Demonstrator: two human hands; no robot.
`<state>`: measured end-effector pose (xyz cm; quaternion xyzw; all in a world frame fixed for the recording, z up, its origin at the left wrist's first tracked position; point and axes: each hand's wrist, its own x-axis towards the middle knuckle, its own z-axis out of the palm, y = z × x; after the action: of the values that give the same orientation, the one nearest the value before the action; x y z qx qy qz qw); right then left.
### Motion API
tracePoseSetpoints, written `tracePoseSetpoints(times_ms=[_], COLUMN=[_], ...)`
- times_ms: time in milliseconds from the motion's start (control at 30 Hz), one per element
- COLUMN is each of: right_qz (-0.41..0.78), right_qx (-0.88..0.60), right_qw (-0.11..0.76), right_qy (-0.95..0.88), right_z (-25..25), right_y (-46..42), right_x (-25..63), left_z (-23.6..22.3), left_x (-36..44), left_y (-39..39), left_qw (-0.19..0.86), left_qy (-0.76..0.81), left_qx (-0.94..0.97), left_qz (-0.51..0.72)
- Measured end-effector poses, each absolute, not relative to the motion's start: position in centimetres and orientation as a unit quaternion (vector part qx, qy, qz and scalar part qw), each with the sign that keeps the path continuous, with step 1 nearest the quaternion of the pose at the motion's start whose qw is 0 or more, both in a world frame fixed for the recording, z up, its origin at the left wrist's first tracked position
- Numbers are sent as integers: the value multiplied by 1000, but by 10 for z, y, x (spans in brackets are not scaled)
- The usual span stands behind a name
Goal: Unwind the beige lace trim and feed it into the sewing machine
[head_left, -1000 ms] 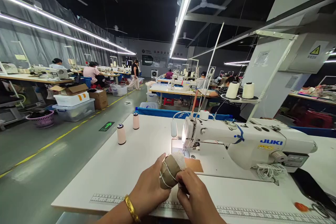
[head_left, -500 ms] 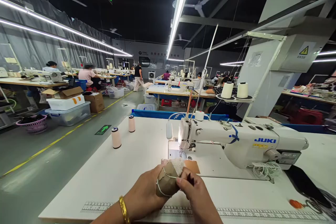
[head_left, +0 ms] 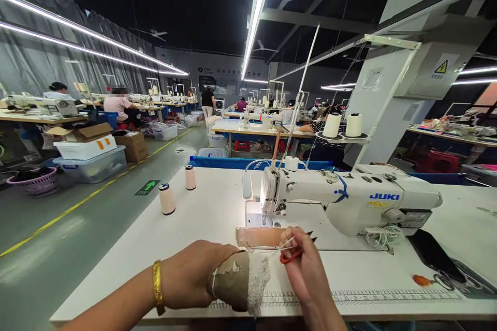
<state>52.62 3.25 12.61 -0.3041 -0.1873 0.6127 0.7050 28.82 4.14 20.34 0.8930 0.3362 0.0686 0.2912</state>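
Observation:
My left hand [head_left: 190, 279] is closed round a tan fabric bundle [head_left: 232, 282] with white lace trim [head_left: 258, 280] at its right end. It holds the bundle low over the near edge of the white sewing table [head_left: 194, 232]. My right hand [head_left: 306, 274] is pinched on red-handled thread snips [head_left: 293, 252] and on a white string running back toward the bundle. A peach-coloured fabric piece [head_left: 261, 237] lies on the table just behind both hands, in front of the white JUKI sewing machine [head_left: 349, 201].
Two small thread spools [head_left: 167, 199] [head_left: 190, 177] stand on the table's left side. Orange-handled scissors [head_left: 425, 280] and a dark phone [head_left: 430, 254] lie at the right. Two large thread cones [head_left: 341, 125] sit on a stand behind the machine. Other workers sit at tables beyond; an aisle runs left.
My left hand has turned and lowered the bundle toward the table edge. My right hand has come off the bundle and moved right, now showing red snips and a drawn-out string.

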Motion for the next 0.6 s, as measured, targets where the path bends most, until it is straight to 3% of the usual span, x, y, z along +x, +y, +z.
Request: tracePoseSetpoints(times_ms=[133, 200, 267, 367, 467, 600], right_qz=[684, 692, 664, 570, 488, 518], right_qx=[-260, -204, -167, -189, -272, -344], right_qw=[664, 671, 694, 686, 572, 442], right_qy=[-156, -172, -223, -410, -601, -646], right_z=[126, 125, 123, 118, 116, 125], right_y=[37, 36, 33, 26, 19, 15], right_x=[534, 532, 529, 528, 533, 544], left_z=[186, 173, 161, 153, 154, 163], left_x=[282, 287, 295, 307, 312, 311], left_y=[40, 36, 33, 33, 37, 38], left_qw=[522, 660, 733, 740, 696, 636], left_qy=[330, 290, 271, 294, 324, 328], left_qx=[758, 619, 504, 459, 507, 589], left_qz=[210, 312, 368, 395, 392, 375])
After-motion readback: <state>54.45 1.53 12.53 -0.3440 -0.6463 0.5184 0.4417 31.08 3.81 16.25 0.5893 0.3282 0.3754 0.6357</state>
